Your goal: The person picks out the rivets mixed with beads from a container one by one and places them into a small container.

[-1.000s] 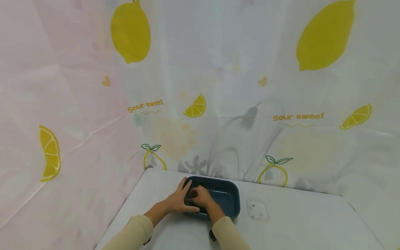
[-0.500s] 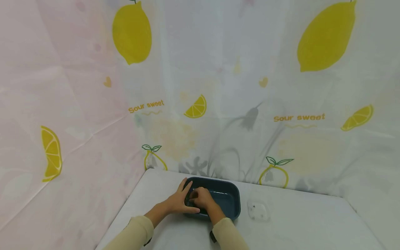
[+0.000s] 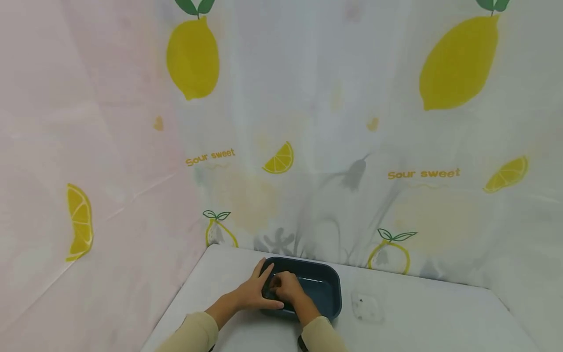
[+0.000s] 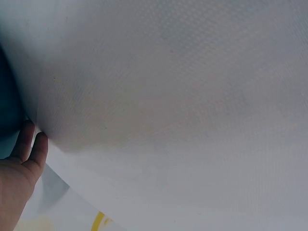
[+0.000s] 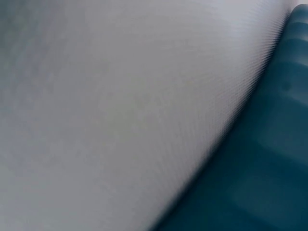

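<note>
A dark blue rectangular basin (image 3: 323,296) stands on the white table near the back wall. My left hand (image 3: 254,292) rests against its left end, with the fingers extended and the thumb reaching along the front rim. In the left wrist view, two fingers of the left hand (image 4: 21,175) touch the basin's edge (image 4: 7,96). My right hand (image 3: 288,287) is inside the basin at the left end, its fingers curled downward; whatever lies under the fingertips is hidden. The right wrist view has only the basin's outer wall (image 5: 260,163) and the tabletop, no hand.
To the right of the basin lies a small, clear, squarish plastic piece (image 3: 367,309) with a few dark specks. The white tabletop (image 3: 422,322) runs on to the right. Lemon-printed sheeting (image 3: 325,122) hangs behind and along the left side.
The head view has tilted up slightly, so everything sits lower in it. Both hands keep their places on and in the basin; the right fingers shift barely, if at all.
</note>
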A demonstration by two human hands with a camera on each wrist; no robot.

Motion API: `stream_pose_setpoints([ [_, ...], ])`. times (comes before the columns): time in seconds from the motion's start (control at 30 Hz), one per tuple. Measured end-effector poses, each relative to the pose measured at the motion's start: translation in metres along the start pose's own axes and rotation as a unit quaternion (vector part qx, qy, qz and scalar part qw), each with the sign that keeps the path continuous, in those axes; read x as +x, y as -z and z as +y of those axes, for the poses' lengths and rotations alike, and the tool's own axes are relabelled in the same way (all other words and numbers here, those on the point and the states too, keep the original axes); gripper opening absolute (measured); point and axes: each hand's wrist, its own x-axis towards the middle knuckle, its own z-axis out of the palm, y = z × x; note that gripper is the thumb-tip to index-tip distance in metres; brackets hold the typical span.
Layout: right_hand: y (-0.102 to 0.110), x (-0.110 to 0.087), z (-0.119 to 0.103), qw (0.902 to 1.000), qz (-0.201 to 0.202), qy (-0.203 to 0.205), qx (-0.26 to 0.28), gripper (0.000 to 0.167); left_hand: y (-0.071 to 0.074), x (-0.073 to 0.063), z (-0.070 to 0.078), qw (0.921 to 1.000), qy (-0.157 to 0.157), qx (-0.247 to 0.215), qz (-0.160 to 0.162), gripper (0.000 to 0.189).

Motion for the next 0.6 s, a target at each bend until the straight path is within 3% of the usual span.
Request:
stream_pose_setpoints([
  [0.27,-0.0067,-0.0069,0.0002,0.9999,0.0,-0.008,0.009,0.005,-0.0042,-0.0064,0.0019,0.9999,0.012,0.002,-0.007,0.113],
  [0.6,-0.0042,-0.0056,0.003,0.9999,0.008,-0.006,-0.003,0.003,-0.0037,-0.0025,0.0013,0.9998,0.009,0.015,-0.013,0.113],
])
